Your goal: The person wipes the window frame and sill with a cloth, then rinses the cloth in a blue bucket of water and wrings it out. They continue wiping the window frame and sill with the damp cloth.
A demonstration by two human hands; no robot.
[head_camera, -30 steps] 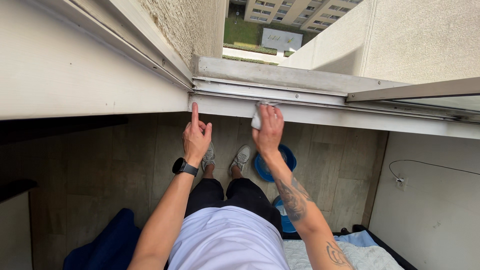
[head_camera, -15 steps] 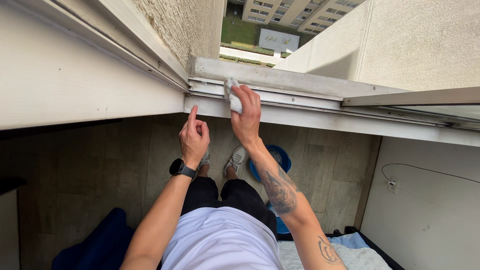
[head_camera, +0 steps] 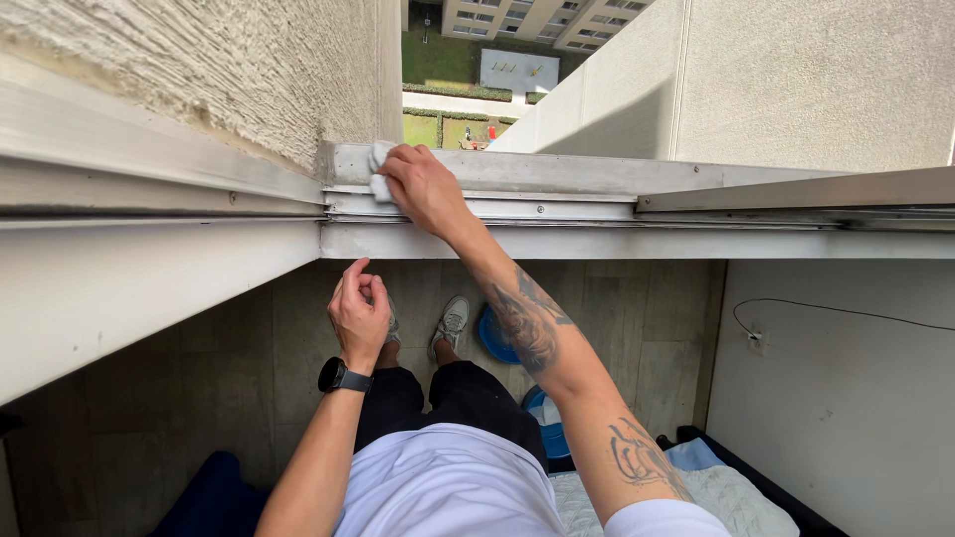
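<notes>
One white cloth [head_camera: 379, 171], right hand [head_camera: 423, 189] pressing, window rail [head_camera: 557, 174]

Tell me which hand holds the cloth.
The right hand, pressing the white cloth on the window rail; the watch-wearing left hand is empty.

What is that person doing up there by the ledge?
The person is wiping a metal rail on top of a balcony ledge. The right hand presses a small white cloth on the rail's left end, beside the rough wall. The left hand, with a black watch on its wrist, hangs free and holds nothing.
</notes>
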